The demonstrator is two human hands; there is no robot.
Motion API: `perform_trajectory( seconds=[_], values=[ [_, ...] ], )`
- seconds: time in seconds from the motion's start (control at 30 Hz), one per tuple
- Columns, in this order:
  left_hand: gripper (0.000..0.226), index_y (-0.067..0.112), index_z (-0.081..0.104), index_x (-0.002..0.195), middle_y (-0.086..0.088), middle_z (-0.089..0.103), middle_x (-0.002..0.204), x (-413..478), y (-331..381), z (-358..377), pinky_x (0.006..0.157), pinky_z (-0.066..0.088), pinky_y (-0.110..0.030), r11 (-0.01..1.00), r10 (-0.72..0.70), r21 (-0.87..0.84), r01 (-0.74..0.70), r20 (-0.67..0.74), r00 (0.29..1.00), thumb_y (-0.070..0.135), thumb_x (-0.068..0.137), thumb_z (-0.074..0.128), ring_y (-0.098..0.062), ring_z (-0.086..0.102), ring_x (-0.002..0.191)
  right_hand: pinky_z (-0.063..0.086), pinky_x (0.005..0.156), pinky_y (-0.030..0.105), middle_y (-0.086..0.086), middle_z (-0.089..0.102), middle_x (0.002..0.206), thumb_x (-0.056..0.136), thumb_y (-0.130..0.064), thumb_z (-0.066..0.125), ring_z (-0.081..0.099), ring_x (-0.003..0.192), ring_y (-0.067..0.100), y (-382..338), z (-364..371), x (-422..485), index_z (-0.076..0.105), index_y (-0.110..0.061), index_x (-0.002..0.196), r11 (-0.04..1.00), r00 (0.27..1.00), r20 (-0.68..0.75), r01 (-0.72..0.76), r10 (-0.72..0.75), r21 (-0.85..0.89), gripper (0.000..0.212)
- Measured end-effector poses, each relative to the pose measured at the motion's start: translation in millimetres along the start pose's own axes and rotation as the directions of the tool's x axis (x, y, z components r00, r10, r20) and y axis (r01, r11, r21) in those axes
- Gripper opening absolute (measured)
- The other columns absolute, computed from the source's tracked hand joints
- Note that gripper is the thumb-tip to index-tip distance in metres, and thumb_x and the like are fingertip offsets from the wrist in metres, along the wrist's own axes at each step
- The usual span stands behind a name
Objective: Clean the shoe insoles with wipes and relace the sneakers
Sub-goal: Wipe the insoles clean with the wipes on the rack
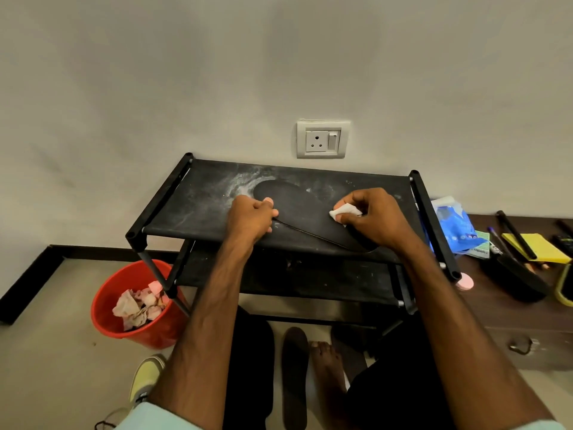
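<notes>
A red bucket (pixel 124 277) of crumpled used wipes (pixel 138 308) stands on the floor by the shoe rack's (pixel 192 200) front left corner, with a yellow sneaker (pixel 145 380) nearer. On the dusty top shelf, the left hand (pixel 251 217) pinches the left edge of a black insole (pixel 304 209) lying mid-shelf. The right hand (pixel 369 218) grips a folded white wipe (pixel 344 211) against the insole's right end. A blue wipes pack (pixel 455 225) lies past the right edge.
</notes>
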State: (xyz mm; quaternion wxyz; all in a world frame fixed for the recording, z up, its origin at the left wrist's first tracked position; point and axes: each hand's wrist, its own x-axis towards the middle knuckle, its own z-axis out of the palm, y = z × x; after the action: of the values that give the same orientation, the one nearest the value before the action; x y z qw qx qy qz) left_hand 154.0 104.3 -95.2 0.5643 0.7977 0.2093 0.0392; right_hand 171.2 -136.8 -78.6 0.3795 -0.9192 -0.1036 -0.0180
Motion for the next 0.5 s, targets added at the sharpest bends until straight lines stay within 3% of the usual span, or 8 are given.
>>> perform_trajectory(
  seconds=[0.07, 0.13, 0.27, 0.33, 0.4, 0.5],
  values=[
    [0.033, -0.005, 0.073, 0.081, -0.021, 0.073, 0.079, -4.3, 1.4, 7.1, 0.078, 0.062, -0.043, 0.992, 0.051, 0.118, -0.051, 0.001, 0.999, 0.024, 0.093, 0.066, -0.028, 0.067, 0.061, 0.045, 0.064, 0.005, -0.011, 0.074, 0.085, 0.082, -0.018, 0.083, 0.065, 0.077, -0.004, -3.4, 3.8, 0.7, 0.081, -0.022, 0.095, 1.0, 0.999, -0.051, 0.001, 0.001, 0.03, 0.014],
    [0.03, -0.006, 0.071, 0.081, -0.022, 0.072, 0.079, -8.5, 3.0, 11.9, 0.076, 0.062, -0.044, 0.982, 0.094, 0.163, -0.091, -0.016, 0.995, 0.024, 0.085, 0.073, -0.035, 0.07, 0.068, 0.048, 0.066, 0.006, -0.011, 0.073, 0.086, 0.082, -0.019, 0.084, 0.065, 0.079, -0.004, -8.3, 6.6, 1.2, 0.08, -0.021, 0.096, 0.996, 0.995, -0.1, -0.003, 0.012, 0.085, 0.014],
    [0.026, 0.018, 0.062, 0.067, -0.009, 0.074, 0.078, -16.2, 8.9, 17.9, 0.083, 0.06, -0.039, 0.986, 0.097, 0.139, -0.096, 0.001, 0.995, 0.028, 0.082, 0.08, -0.03, 0.073, 0.079, 0.054, 0.076, 0.017, -0.01, 0.073, 0.093, 0.084, -0.02, 0.082, 0.068, 0.087, 0.002, -17.8, 8.8, 2.4, 0.079, -0.021, 0.101, 0.982, 0.985, -0.164, -0.014, 0.045, 0.187, 0.017],
    [0.027, 0.02, 0.063, 0.066, -0.009, 0.075, 0.076, -18.1, 9.8, 20.8, 0.08, 0.061, -0.036, 0.989, 0.088, 0.117, -0.09, 0.022, 0.996, 0.033, 0.084, 0.079, -0.025, 0.072, 0.073, 0.056, 0.077, 0.018, -0.012, 0.073, 0.092, 0.084, -0.02, 0.082, 0.07, 0.086, 0.003, -19.4, 9.8, 3.4, 0.079, -0.022, 0.101, 0.965, 0.975, -0.207, -0.021, 0.076, 0.26, 0.017],
    [0.027, 0.015, 0.071, 0.071, -0.009, 0.076, 0.077, -21.2, 11.6, 23.3, 0.071, 0.061, -0.032, 0.996, 0.067, 0.047, -0.071, 0.083, 0.994, 0.036, 0.087, 0.077, -0.016, 0.067, 0.059, 0.058, 0.077, 0.019, -0.007, 0.077, 0.094, 0.084, -0.018, 0.082, 0.072, 0.086, 0.005, -20.3, 12.5, 4.2, 0.079, -0.016, 0.104, 0.913, 0.964, -0.23, -0.029, 0.133, 0.407, 0.02],
    [0.026, 0.008, 0.076, 0.084, -0.006, 0.073, 0.072, -27.2, 17.0, 27.1, 0.057, 0.053, -0.021, 0.991, 0.061, -0.128, -0.037, 0.19, 0.98, 0.033, 0.091, 0.074, -0.008, 0.057, 0.049, 0.058, 0.073, 0.019, 0.004, 0.078, 0.095, 0.085, -0.008, 0.08, 0.074, 0.083, 0.007, -25.3, 20.8, 2.8, 0.076, -0.005, 0.108, 0.731, 0.953, -0.188, -0.047, 0.237, 0.68, 0.023]
  ],
)
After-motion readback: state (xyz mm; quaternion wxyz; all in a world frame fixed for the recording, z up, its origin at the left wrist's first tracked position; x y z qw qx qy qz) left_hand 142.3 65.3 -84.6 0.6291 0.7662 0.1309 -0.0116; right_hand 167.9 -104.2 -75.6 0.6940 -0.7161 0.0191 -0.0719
